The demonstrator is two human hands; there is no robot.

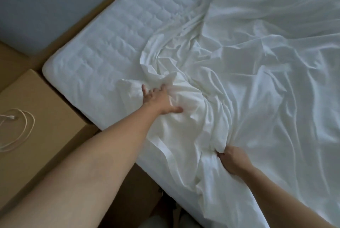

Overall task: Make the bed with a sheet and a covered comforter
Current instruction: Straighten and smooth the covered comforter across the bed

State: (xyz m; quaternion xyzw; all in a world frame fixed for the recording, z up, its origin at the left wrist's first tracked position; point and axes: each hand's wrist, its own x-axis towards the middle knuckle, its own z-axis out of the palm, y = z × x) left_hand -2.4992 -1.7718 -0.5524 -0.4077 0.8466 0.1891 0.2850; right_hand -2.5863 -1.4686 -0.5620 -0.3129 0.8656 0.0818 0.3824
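Note:
A white sheet (257,66) lies crumpled over the right part of the bed. The quilted white mattress (103,56) is bare at the left corner. My left hand (161,99) reaches out over a bunched fold of the sheet near the bare area, with its fingers spread and its thumb pressed on the cloth. My right hand (232,158) is closed on a gathered fold of the sheet close to the bed's near edge. No comforter is in view.
A tan wooden nightstand (42,117) stands left of the bed with a coiled white cable (16,128) on it. A grey headboard panel (42,5) rises at the upper left. Brown floor shows between nightstand and bed.

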